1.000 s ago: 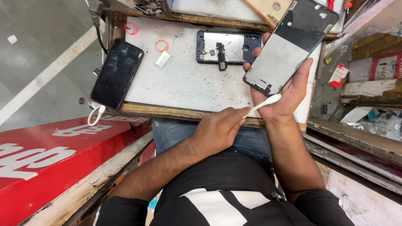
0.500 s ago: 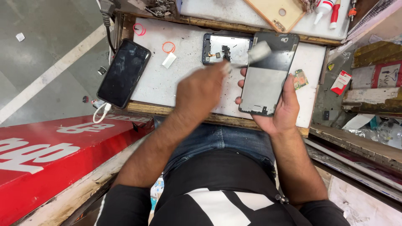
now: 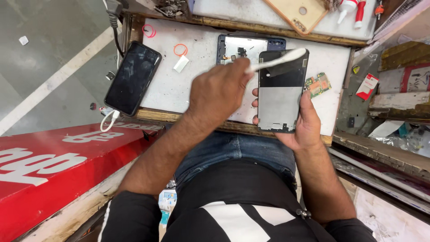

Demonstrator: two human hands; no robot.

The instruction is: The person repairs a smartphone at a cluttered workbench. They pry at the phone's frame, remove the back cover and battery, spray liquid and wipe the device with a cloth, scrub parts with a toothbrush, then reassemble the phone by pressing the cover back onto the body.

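Scuffed white board (image 3: pixel 197 85) in a wooden frame served as the workbench, with grey floor to its left and a red signboard (image 3: pixel 49 166) near the person's left knee. The right hand (image 3: pixel 307 123) was wrapped around the near end of a phone screen panel (image 3: pixel 281 92), fingers curled along both long edges, holding it upright above the board with its grey back facing the camera. The left hand (image 3: pixel 219 94) was closed around a white brush handle (image 3: pixel 275 60), whose far tip lay across the panel's dark upper part. Behind the hands, flat on the board, lay an opened blue phone frame (image 3: pixel 246 45). A small green circuit board (image 3: pixel 317 85) sat just right of the panel. At the left edge of the board lay 1 black phone (image 3: pixel 133 77), with a white cable (image 3: pixel 109 121) at its near end. 2 orange rubber bands (image 3: pixel 180 49) lay farther back, and a tan phone case (image 3: pixel 298 13) rested at the far side.
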